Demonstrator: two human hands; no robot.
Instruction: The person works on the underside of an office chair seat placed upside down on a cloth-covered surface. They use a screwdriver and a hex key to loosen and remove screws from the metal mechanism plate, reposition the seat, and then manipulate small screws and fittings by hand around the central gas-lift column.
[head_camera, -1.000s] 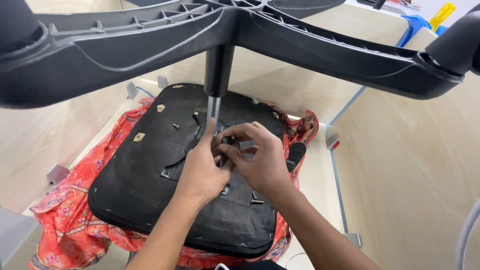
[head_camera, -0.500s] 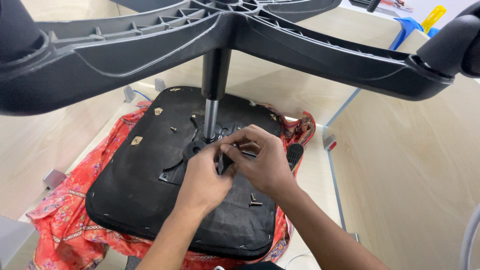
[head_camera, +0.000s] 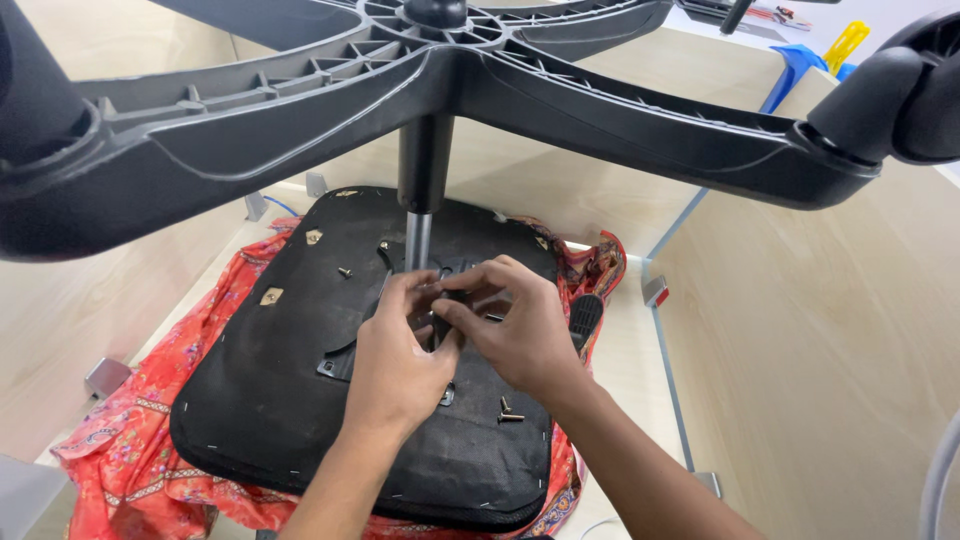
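Both hands have drawn closer together since the earlier frames, meeting just below the metal column at the middle of the frame, where before they were spread a little apart. Now the left hand lies palm-down on the black underside of the upturned seat, its fingers curled and its thumb and forefinger pinched toward a small dark part at the black mounting plate; what exactly it grips is hidden by the fingers, so I cannot tell how firmly it holds. Beside it, touching it, the right hand is bent over the same spot, fingers half closed and fingertips pressed to that same small part. Rising from between the hands, the shiny gas-lift column widens into a black sleeve and joins the black star-shaped chair base, whose arms fan across the whole upper part of the frame; one black caster shows at the upper right. Two loose screws lie on the seat just below the right hand, and another screw sits toward the upper left of the seat. Under the seat a red patterned cloth spreads over the pale wooden counter, showing at lower left and at the seat's far right corner.
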